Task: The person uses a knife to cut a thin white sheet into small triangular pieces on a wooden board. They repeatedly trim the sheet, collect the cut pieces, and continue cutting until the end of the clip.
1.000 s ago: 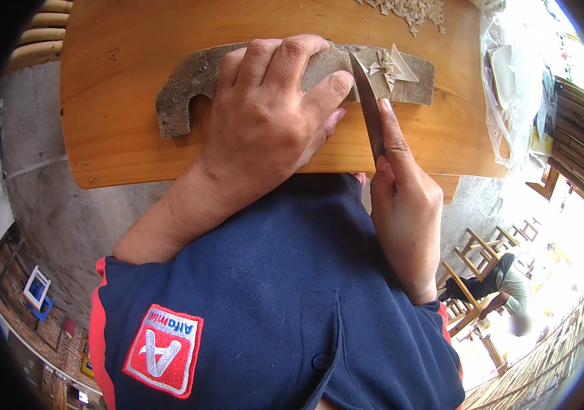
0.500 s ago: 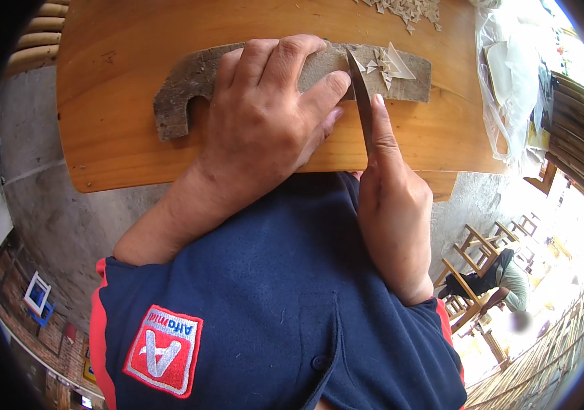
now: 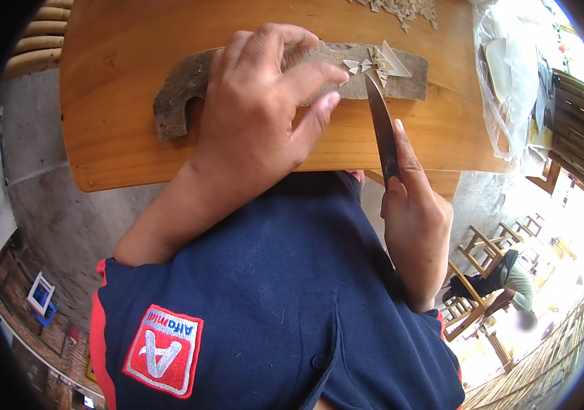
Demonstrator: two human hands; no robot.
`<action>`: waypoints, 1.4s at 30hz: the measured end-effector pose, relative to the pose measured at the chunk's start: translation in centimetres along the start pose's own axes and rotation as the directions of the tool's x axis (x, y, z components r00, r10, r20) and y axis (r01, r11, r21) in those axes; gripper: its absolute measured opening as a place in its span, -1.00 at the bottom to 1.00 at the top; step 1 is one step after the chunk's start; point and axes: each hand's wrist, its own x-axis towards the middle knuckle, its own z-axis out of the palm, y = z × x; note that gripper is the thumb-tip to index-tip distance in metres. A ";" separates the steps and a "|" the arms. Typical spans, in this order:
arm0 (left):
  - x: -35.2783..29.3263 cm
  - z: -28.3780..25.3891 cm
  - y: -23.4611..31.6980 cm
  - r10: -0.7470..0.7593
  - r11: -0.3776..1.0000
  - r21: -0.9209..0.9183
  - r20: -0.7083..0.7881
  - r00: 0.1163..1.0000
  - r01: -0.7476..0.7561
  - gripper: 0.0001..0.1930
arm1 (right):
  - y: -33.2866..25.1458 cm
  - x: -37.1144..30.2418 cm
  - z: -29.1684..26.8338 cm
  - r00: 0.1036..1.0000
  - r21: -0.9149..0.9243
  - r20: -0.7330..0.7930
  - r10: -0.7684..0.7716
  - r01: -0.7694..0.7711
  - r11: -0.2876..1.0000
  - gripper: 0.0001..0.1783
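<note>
Rough grey-brown wood makes up the block (image 3: 401,72) that lies lengthwise across the far part of the desk (image 3: 121,89), with a notch cut out of its underside at the left end. On its top face, toward the right end, sits a small pale piece (image 3: 382,63) cut into pointed, triangular flaps, with a few loose chips beside it.

The left hand (image 3: 264,109) is spread flat over the middle of the block, its grip pressed down on the wood, the fingertips reaching almost to the pale piece. The right hand (image 3: 415,219) comes up from below the desk edge, its grip closed around the handle of a knife (image 3: 382,130), the forefinger laid along the back of the blade. The blade tip rests at the lower edge of the pale piece.

Judging by the several points already cut and the chips around them, the cutting looks well started, though how much remains cannot be told.

A heap of pale shavings (image 3: 401,8) lies at the far edge of the desk. A clear plastic bag (image 3: 511,82) hangs at the right. Below is a navy shirt (image 3: 264,314) with a red-and-white badge. Wooden chairs (image 3: 483,253) stand to the lower right on sunlit ground.
</note>
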 end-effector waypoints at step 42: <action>1.9 0.9 0.4 -0.171 0.973 0.150 -0.029 0.985 0.173 -0.87 | 1.6 2.2 -0.3 0.978 0.007 -0.041 -0.206 0.207 0.978 -0.31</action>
